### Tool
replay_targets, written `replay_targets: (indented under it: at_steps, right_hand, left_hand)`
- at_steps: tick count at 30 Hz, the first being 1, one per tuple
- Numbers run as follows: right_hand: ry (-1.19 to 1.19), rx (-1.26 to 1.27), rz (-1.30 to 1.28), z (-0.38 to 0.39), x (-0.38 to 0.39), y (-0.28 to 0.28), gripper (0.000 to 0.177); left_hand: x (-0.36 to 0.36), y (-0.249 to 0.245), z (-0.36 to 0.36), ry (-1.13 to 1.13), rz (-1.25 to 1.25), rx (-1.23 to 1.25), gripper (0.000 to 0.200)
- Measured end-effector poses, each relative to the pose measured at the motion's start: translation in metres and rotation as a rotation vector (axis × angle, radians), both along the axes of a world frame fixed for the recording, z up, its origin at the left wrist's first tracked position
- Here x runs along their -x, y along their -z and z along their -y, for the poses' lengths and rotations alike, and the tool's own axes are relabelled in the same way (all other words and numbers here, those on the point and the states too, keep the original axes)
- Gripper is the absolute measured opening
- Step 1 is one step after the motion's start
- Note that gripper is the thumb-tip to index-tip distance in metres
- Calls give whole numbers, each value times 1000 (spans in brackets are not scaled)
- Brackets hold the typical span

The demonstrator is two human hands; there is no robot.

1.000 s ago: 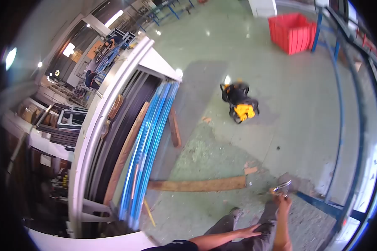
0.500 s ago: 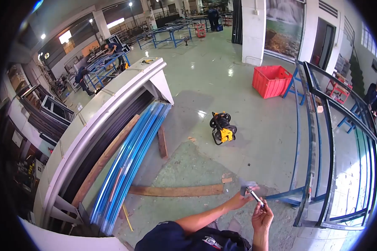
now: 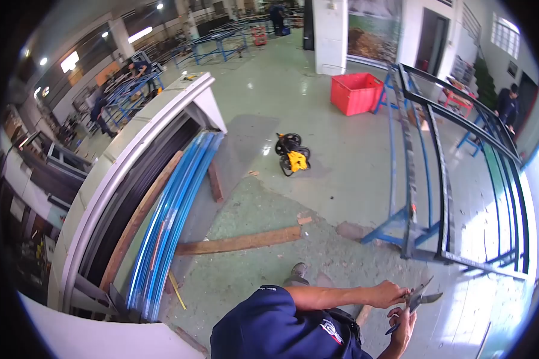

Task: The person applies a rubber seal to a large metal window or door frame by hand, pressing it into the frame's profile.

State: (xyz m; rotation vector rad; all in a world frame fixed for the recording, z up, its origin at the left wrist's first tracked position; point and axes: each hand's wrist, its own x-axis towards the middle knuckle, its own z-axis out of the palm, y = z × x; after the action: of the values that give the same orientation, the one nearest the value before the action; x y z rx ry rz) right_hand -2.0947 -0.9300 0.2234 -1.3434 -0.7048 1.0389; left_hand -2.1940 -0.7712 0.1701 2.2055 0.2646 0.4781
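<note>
I see the left hand pinching, the right hand gripping a snips-like tool; this seems two-handed handling, calling next for steadiness.

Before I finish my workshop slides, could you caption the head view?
Left hand and right hand hold a metal tool, with blue bars, a reel and a red crate in view.

red crate and black-and-yellow reel on the green floor, blue bars beside a brown plank
</note>
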Motion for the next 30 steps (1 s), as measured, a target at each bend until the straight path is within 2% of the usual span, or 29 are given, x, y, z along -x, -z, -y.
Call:
replay_targets:
  at_steps: [3, 5, 7, 8, 9, 13, 15, 16, 18, 20, 21, 23, 25, 26, 29, 30]
  right_hand:
    - [119, 279, -59, 53, -25, -13, 59]
    - [220, 254, -155, 88, -41, 1, 59]
    - [134, 93, -238, 107, -61, 8, 60]
    - [151, 37, -237, 106, -71, -2, 63]
    - [151, -130, -286, 120, -92, 8, 67]
    - [436, -240, -255, 167, -158, 17, 69]
    - [622, -261, -220, 196, -205, 23, 59]
    - [704, -226, -204, 214, -229, 30, 57]
    - [877, -161, -174, 253, -275, 53, 51]
    - [1055, -68, -168, 293, -308, 81, 43]
    - [1152, -44, -256, 311, -322, 95, 38]
    - [1278, -91, -395, 359, -334, 148, 34]
    - [1354, -5, -502, 417, -329, 212, 27]
    - [1459, 14, -588, 435, -320, 236, 25]
    - [1768, 169, -892, 446, -268, 273, 27]
    - [1814, 219, -975, 439, -249, 278, 28]
  left_hand:
    - [-38, 8, 53, 141, -15, -54, 31]
    - [-54, 3, 75, 216, -134, -46, 33]
    - [-72, 7, 80, 298, 50, 85, 32]
    - [-77, -14, 71, 385, -205, 153, 31]
    - [-92, -7, 66, 412, -278, 183, 38]
    - [-129, 29, 49, 288, -332, 369, 30]
    - [-160, 70, 35, 267, -420, 379, 28]
    - [-180, 75, 30, 254, -465, 393, 29]
    - [-227, 85, 22, 230, -554, 423, 32]
    - [-283, 122, 18, 246, -591, 450, 33]
    - [-321, 132, 19, 254, -603, 468, 34]
    - [-390, 119, 26, 349, -568, 428, 35]
    - [-465, 104, 33, 447, -522, 384, 35]
    - [-502, 114, 38, 494, -469, 384, 34]
    - [-601, 58, 54, 630, -457, 276, 30]
    - [-626, 57, 58, 655, -484, 351, 30]
